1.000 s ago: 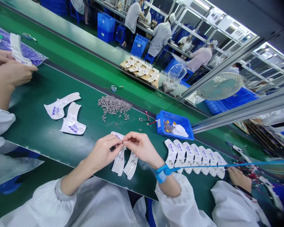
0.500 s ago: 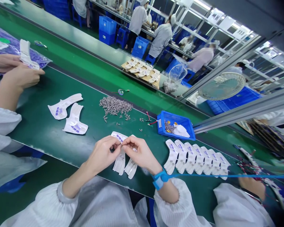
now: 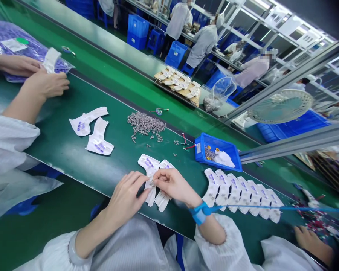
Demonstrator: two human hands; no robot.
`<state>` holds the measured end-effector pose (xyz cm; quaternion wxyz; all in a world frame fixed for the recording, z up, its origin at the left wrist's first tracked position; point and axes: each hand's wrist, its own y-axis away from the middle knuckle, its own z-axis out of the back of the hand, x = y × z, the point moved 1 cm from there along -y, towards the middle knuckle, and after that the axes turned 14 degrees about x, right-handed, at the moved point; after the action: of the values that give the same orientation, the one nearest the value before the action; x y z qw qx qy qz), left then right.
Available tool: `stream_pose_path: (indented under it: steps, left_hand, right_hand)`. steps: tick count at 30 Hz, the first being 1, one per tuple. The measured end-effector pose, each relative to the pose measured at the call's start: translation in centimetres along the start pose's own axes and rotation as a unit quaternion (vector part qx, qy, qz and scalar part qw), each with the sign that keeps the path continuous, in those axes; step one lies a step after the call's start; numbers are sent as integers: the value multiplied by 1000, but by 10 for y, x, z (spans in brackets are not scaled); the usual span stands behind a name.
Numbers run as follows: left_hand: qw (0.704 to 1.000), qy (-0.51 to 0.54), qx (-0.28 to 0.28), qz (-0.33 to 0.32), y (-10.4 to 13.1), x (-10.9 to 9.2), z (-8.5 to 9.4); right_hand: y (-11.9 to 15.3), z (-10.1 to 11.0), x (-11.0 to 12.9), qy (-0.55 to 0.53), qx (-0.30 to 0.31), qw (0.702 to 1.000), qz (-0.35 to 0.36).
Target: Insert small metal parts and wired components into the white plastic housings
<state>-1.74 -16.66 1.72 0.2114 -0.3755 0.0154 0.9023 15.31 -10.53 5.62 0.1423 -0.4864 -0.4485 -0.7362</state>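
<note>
A curved white plastic shell (image 3: 148, 162) with purple pieces in its upper part lies on the green bench in front of me. My left hand (image 3: 130, 194) is at its left side, thumb and forefinger apart, fingertips at the shell's edge. My right hand (image 3: 171, 184), wearing a blue wrist strap (image 3: 201, 213), has its fingers pinched together over the shell's middle, beside small silvery bits. What the pinch holds is too small to make out. A second white shell (image 3: 163, 202) lies partly beneath my right hand.
Small metal parts (image 3: 147, 124) lie in a pile beyond my hands. A blue bin (image 3: 218, 150) stands right of it, behind a row of several white shells (image 3: 234, 192). Two shells (image 3: 100, 139) lie left. Co-workers' hands are at left (image 3: 45, 81) and right (image 3: 310, 241).
My left hand has drawn back from the pinch and its fingers have parted. My right hand stays pinched, now lower over the shell. The view has shifted slightly.
</note>
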Motion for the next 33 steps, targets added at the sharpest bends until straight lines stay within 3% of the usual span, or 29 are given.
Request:
stream_pose_path:
  steps: [3,6,21,33]
  left_hand:
    - [1000,15,6,17,8,2,-5]
    - [1000,27,7,11,13,5,-10]
    - [999,41,1,-9,13,7,-11]
    - [999,11,9,28,3,3,-12]
  right_hand:
    - [-5,9,0,19,84,995,-45]
    - [-10,14,1,53,123,989,-66]
    - [-14,22,4,90,159,980,-73]
    - [-15,23,-3,71,159,982,-78]
